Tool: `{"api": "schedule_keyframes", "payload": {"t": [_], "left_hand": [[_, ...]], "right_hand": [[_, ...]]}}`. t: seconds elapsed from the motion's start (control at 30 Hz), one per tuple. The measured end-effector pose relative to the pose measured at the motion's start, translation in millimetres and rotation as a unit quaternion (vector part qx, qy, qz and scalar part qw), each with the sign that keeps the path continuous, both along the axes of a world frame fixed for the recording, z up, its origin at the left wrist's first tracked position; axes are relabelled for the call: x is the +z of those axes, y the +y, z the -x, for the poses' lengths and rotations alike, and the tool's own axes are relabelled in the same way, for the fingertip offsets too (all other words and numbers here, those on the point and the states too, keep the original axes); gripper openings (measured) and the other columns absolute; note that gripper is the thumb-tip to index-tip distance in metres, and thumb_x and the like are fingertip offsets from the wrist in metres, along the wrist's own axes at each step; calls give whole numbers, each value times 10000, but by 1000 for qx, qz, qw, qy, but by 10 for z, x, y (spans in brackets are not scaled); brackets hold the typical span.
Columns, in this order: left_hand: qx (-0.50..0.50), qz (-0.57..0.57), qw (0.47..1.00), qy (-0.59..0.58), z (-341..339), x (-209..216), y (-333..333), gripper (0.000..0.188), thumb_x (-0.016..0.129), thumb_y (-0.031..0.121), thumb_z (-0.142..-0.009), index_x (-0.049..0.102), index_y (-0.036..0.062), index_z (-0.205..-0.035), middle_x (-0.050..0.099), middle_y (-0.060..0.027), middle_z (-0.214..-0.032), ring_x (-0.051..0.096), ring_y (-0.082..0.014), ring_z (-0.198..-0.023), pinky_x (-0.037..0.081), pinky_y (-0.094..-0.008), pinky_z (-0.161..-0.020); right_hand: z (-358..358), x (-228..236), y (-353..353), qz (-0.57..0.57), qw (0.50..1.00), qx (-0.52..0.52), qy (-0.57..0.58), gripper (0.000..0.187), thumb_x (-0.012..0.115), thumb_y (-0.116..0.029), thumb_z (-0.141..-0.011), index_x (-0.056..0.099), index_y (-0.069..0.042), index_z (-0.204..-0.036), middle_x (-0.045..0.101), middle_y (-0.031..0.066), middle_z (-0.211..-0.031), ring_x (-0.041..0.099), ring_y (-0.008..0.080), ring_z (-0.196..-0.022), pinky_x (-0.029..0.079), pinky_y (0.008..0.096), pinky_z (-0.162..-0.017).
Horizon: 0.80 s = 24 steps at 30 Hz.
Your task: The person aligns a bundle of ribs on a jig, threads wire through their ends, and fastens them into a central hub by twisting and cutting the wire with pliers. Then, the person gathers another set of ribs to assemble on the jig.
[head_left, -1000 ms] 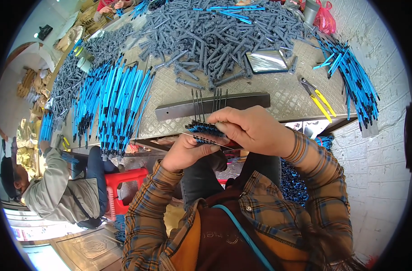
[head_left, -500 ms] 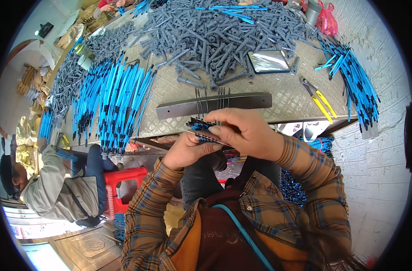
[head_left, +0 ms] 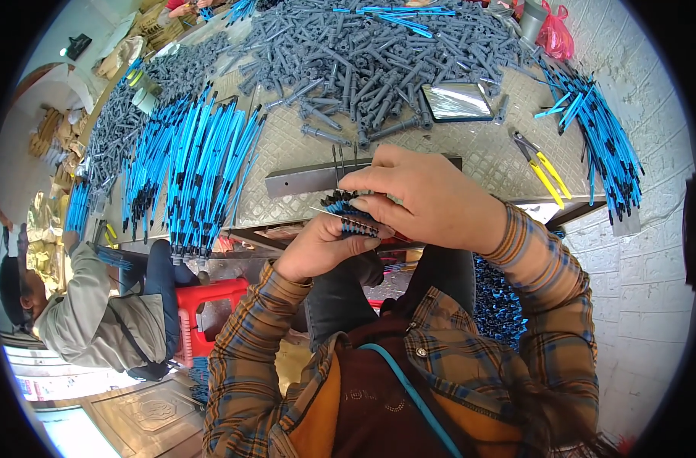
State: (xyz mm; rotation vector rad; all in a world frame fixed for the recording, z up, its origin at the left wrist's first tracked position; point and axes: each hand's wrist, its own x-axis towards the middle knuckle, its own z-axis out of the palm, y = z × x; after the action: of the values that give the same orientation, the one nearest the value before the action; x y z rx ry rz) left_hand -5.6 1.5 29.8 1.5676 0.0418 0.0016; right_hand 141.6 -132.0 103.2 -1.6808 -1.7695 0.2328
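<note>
My left hand (head_left: 317,250) is closed around a small bundle of short blue and black pieces (head_left: 357,226), held below the near edge of the table. A thin pale strip or wire sticks out of the bundle on the left. My right hand (head_left: 432,197) arches over the bundle with thumb and fingers bent together; what they pinch is hidden. Just beyond stands a dark metal bar (head_left: 302,182) with thin upright rods (head_left: 338,162). The right hand covers part of the bar and some rods.
Grey plastic anchors (head_left: 363,61) pile up at the back. Blue-and-black rods lie in bundles at left (head_left: 203,175) and right (head_left: 607,149). Yellow-handled pliers (head_left: 542,168) and a flat shiny rectangular thing (head_left: 458,103) lie on the table. A co-worker (head_left: 103,320) sits at left near a red stool (head_left: 199,313).
My right hand has moved slightly right and up, its fingers lifting and bending over the bundle and covering more rods. My left hand stays nearly in place, still holding the bundle.
</note>
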Motion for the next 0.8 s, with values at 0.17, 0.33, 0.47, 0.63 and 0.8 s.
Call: {"api": "schedule_keyframes", "payload": {"t": [0.17,0.33,0.47,0.63,0.8], "left_hand": [[-8,-3,1000,-1,-9,-22,4,195,577,16,-836,631,24,-1023,637,-28,-997,565,-110,-958,436,-249,-851],[2,-2,1000,3,-7,0,-14,203,578,15,-835,632,29,-1030,636,-22,-1002,559,-99,-955,435,-244,-846],[6,14,1000,17,-17,-8,-13,209,582,20,-834,632,33,-1036,636,-15,-997,554,-91,-949,436,-242,-837],[-4,3,1000,16,-4,8,-4,192,588,30,-834,633,28,-1021,634,-8,-979,550,-80,-931,436,-241,-826],[6,5,1000,1,-7,-70,18,175,596,41,-833,633,22,-1003,628,1,-963,542,-69,-912,435,-238,-812]], "right_hand": [[-6,65,-8,36,999,1,-22,210,549,-161,-825,597,-116,-1024,544,120,-807,559,317,-722,454,372,-631],[39,-74,-3,-28,999,-32,11,197,560,-167,-817,610,-119,-1001,544,113,-791,559,311,-710,453,374,-617],[-4,-27,3,-5,999,-25,-30,191,562,-164,-814,613,-119,-993,545,108,-787,561,305,-696,453,368,-598],[-8,50,9,17,997,-15,-80,185,566,-164,-811,616,-116,-982,544,107,-783,562,297,-685,453,357,-584],[-4,-91,80,-29,999,6,-24,185,591,-151,-795,616,-97,-970,539,106,-773,562,287,-678,452,346,-574]]}}
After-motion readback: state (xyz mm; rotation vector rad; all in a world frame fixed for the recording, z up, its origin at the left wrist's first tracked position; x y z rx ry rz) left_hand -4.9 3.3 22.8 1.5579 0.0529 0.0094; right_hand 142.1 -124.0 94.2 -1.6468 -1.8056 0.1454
